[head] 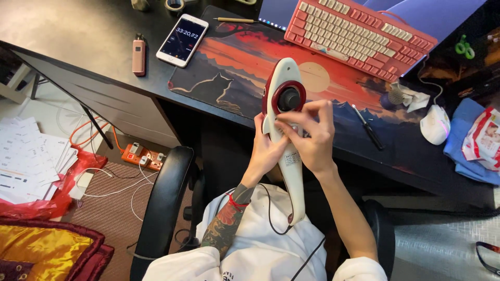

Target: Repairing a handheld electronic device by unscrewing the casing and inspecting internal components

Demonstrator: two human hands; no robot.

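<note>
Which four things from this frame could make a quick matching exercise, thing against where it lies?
Things:
1. smartphone
2. screwdriver
3. power strip
4. handheld massager

Places:
A. on the floor under the desk
B. held between the left hand and right hand
C. on the bare black desk, left of the desk mat
D. on the desk mat, right of the hands

Pairs: 1-C, 2-D, 3-A, 4-B
</note>
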